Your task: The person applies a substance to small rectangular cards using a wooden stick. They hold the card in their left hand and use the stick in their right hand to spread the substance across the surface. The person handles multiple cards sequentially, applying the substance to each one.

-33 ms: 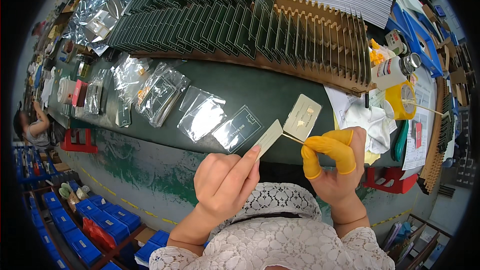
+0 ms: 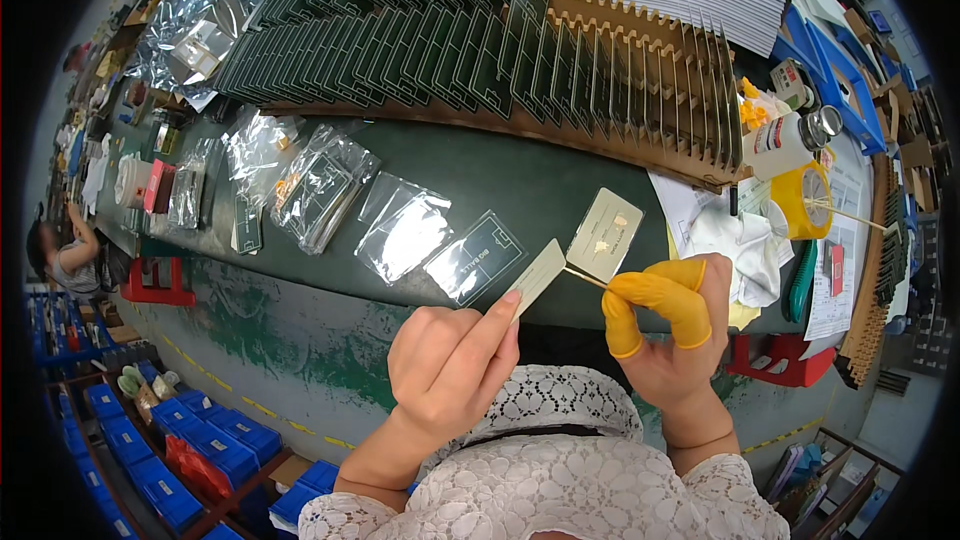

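Observation:
My left hand [image 2: 450, 365] is closed on a thin cream card [image 2: 540, 278], tilted up over the table's near edge. Yellow finger cots cover the thumb and forefinger of my right hand [image 2: 680, 340], which pinches a thin wooden stick [image 2: 584, 277]. The stick's far end meets the edge of the held card. Just beyond, a second cream card [image 2: 606, 236] with small gold-coloured marks lies on the table. To its left is a dark green card [image 2: 476, 258] in a clear sleeve, beside empty-looking clear sleeves [image 2: 405, 230].
A long slotted cardboard rack [image 2: 640, 140] holds many dark green cards across the back. Bagged cards [image 2: 318, 190] lie left. At the right stand a clear bottle [image 2: 795, 143], a yellow tape roll [image 2: 803, 200] and a white cloth [image 2: 735, 250]. A person [image 2: 75, 250] sits far left.

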The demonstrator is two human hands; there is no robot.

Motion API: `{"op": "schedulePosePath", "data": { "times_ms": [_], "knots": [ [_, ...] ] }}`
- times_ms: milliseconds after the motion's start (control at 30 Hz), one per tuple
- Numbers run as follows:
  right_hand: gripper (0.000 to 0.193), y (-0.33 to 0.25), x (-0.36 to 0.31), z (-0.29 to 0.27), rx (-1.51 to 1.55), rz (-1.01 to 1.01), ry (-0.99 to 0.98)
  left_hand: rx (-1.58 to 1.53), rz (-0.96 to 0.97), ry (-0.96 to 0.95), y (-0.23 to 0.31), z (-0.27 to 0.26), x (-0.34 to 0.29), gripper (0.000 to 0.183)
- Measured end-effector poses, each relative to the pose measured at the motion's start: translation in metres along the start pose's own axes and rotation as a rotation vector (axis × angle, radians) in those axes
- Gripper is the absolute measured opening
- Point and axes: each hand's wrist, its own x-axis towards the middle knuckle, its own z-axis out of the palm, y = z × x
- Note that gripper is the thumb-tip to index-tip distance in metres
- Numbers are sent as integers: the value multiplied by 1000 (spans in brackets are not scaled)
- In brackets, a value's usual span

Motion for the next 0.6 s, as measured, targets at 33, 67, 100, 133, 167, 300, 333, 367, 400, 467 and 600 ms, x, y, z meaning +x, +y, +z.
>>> {"op": "schedulePosePath", "data": {
  "times_ms": [33, 67, 100, 133, 167, 300, 333, 367, 400, 467, 600],
  "knots": [
    [34, 0, 0, 0, 1, -1, -1, 0, 0, 0, 0, 0, 0, 41],
    [34, 0, 0, 0, 2, -3, -2, 1, 0, 1, 0, 0, -1, 41],
    [34, 1, 0, 0, -1, -4, -5, 3, 0, 2, 0, 0, -1, 41],
    [35, 1, 0, 0, -4, -5, -7, 4, 1, 3, 0, 0, -1, 41],
    [35, 1, 0, 0, -7, -7, -9, 5, -1, 4, 0, 0, -1, 41],
    [34, 2, -1, -1, -11, -5, -5, 0, -3, 3, 0, 0, -1, 41],
    [34, 1, -1, -1, -9, -3, -4, -2, -3, 3, 0, 0, -1, 42],
    [34, 0, -1, -1, -7, -1, -3, 0, -4, 3, 0, 0, -1, 42],
    [34, 0, 0, -1, -4, -2, -5, 1, -4, 3, 0, 0, -1, 42],
    [34, 0, 0, -1, 2, -3, -8, 1, -5, 1, 1, 0, -1, 42],
    [34, 1, 0, 0, -11, -5, -2, -1, -8, 0, 1, -1, -1, 43]
  ]
}}
